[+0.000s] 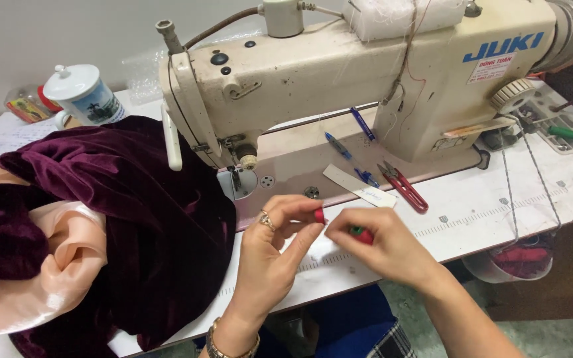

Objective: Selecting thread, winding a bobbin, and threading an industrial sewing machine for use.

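Two bare hands meet just above the front edge of the sewing table (472, 219), close to the person's body. The left hand (274, 232), with a ring on one finger and a bracelet at the wrist, pinches a small red piece (319, 215) between thumb and fingertip; only its end shows. The right hand (379, 245) is curled narrowly around a small tool with a green handle (359, 232), its tip brought up against the red piece. What kind of tool it is I cannot tell, since the fingers hide most of it.

Both things look light, hard and stiff, and small enough to slip from a loose grip or roll off the smooth tabletop. A fingertip pinch on the red piece, with the green handle held along its length, seems the surest hold.

To the left, a heap of dark purple velvet (140, 219) with a peach satin lining (67, 252) lies draped over the table's front left corner; it looks soft, limp and slippery. Farther back stands the cream sewing machine (339, 73), with red thread snips (402, 187), blue pens (338, 146) and a white paper strip (359, 185) on its bed. A lidded mug (81, 96) sits near the far left corner, and a green-handled screwdriver (572, 136) lies toward the far right edge.
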